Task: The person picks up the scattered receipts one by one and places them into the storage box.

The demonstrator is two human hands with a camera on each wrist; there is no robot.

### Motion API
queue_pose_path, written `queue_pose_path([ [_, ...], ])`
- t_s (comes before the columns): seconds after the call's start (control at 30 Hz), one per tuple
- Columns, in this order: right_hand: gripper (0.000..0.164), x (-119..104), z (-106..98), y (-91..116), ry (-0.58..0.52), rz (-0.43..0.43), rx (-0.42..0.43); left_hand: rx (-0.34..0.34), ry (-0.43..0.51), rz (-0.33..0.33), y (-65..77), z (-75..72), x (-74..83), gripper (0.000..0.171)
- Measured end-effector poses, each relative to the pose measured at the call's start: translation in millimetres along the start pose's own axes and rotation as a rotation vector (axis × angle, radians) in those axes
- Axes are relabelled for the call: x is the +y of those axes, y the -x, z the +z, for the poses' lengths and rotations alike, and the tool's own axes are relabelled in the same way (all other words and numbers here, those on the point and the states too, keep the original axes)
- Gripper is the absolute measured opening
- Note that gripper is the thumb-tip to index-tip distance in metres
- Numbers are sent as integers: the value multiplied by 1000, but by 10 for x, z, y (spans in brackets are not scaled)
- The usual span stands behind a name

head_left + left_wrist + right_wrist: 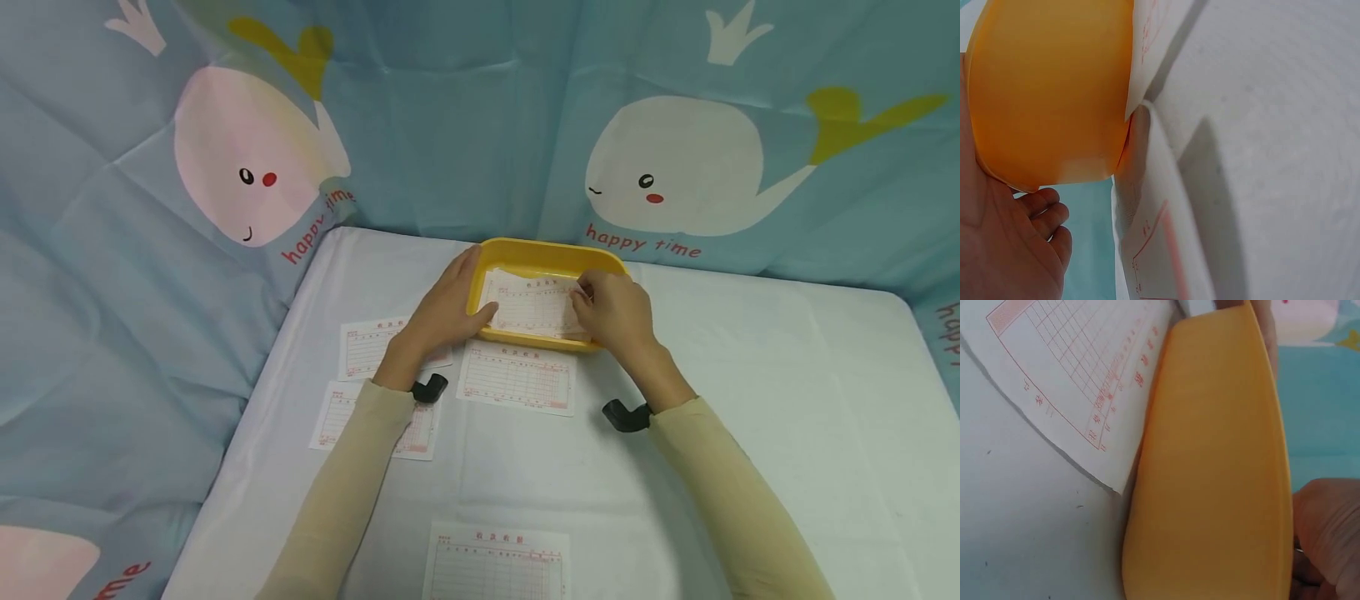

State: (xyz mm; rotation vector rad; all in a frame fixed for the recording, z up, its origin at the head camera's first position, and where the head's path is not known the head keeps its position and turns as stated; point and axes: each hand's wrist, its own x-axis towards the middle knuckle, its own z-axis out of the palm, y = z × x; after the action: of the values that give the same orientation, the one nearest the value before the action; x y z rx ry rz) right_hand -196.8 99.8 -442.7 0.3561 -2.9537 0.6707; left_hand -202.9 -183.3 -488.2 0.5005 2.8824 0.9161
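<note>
A shallow yellow plastic tray (551,248) stands at the back of the table, holding a stack of receipt slips (532,308) with red print. My left hand (446,304) grips its left side, thumb over the near-left rim and fingers along the outer wall. Inside the right part of the tray, my right hand (617,312) pinches the edge of a receipt slip at the top of the stack; its fingertips are partly hidden. The tray's wall (1054,94) fills much of the left wrist view. In the right wrist view, the tray (1210,456) hides most of the right fingers.
Another slip (517,379) lies against the tray's near side. Two more slips, an upper one (363,346) and a lower one (337,412), lie partly under my left arm. One slip (498,567) is at the front of the white-covered table (787,433). A blue whale-print curtain (465,125) hangs behind.
</note>
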Motion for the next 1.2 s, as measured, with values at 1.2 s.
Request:
queue_pose_path([
  [1.2,47,-54,15,1079,-53,-386,305,12,3,3,-4,21,10,95],
])
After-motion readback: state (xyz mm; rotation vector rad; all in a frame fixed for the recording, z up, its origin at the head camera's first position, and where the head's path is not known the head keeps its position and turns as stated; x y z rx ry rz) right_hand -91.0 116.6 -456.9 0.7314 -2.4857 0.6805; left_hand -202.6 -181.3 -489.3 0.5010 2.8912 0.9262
